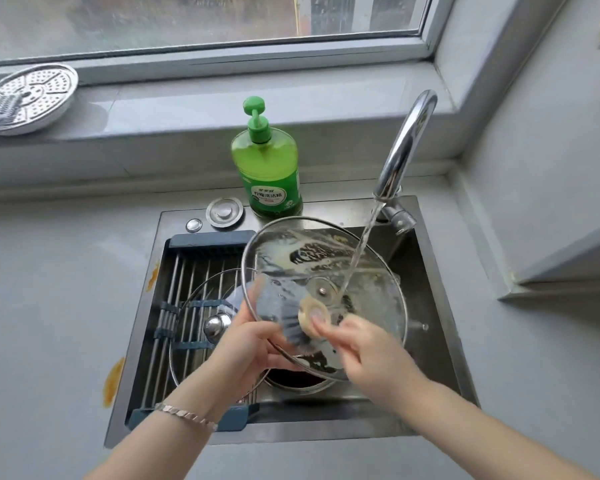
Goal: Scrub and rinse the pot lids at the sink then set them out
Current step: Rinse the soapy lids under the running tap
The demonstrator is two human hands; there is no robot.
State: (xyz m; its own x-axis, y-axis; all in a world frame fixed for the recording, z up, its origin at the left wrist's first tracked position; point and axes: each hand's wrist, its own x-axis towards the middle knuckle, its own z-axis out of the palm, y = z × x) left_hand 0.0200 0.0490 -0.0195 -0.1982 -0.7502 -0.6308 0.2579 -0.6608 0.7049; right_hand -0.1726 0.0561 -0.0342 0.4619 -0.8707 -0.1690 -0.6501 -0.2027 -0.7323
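Head view: looking down on a steel sink [440, 306] set in a grey worktop [49, 289] under a window.
Held lid [326, 251]: a glass lid with a metal rim, tilted over the basin with its underside facing up; streaked with suds across the upper part.
Left hand [253, 344]: grasps the held lid at its lower left rim, fingers curled round the edge; a silver bracelet [184, 415] sits on the wrist.
Right hand [368, 344]: pinches the pale round grip of a brush [288, 317], whose grey bristles lie against the glass just below the lid's centre; brush and fingertips are blurred.
Tap [406, 143]: running, its water stream [361, 247] landing on the held lid near the middle.
Second lid [201, 306]: glass with a shiny metal knob, lying knob up on the draining rack [194, 244] across the left half of the sink, partly under the held lid.
Soap bottle [267, 168]: green pump bottle, upright on the sink's back edge, left of the tap.
Steamer plate [28, 98]: perforated metal, on the window sill at far left.
Stains [113, 381]: orange marks on the worktop beside the sink's left edge.
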